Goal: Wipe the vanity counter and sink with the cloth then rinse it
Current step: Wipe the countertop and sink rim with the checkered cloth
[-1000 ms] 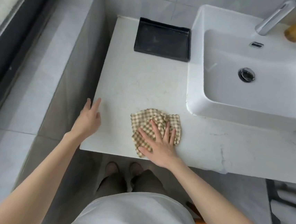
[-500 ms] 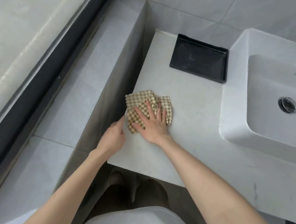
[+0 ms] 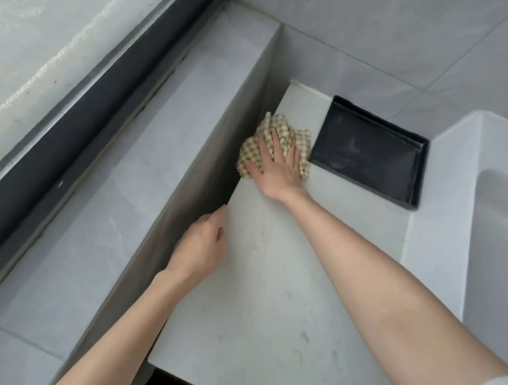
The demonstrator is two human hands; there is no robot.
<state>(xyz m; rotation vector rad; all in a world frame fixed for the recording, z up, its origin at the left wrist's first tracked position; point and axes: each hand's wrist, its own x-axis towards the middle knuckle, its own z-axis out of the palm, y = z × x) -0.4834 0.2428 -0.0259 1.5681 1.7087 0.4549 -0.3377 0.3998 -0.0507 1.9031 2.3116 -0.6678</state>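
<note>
Checked cloth (image 3: 274, 146) lay bunched at frame centre on the counter (image 3: 267, 302), pressed flat under the right hand (image 3: 276, 171), fingers straight. Left hand (image 3: 202, 249), relaxed and empty, rested on the counter's edge below.

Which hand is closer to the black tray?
The right hand, pressing the cloth flat just left of the tray. The left hand rests nearer the person, on the counter's left edge, well short of the tray.

One cloth (image 3: 251, 151), one black tray (image 3: 371, 155), one sink (image 3: 449, 211), one counter (image 3: 267, 302), two hands (image 3: 200, 249) (image 3: 278, 173).
</note>
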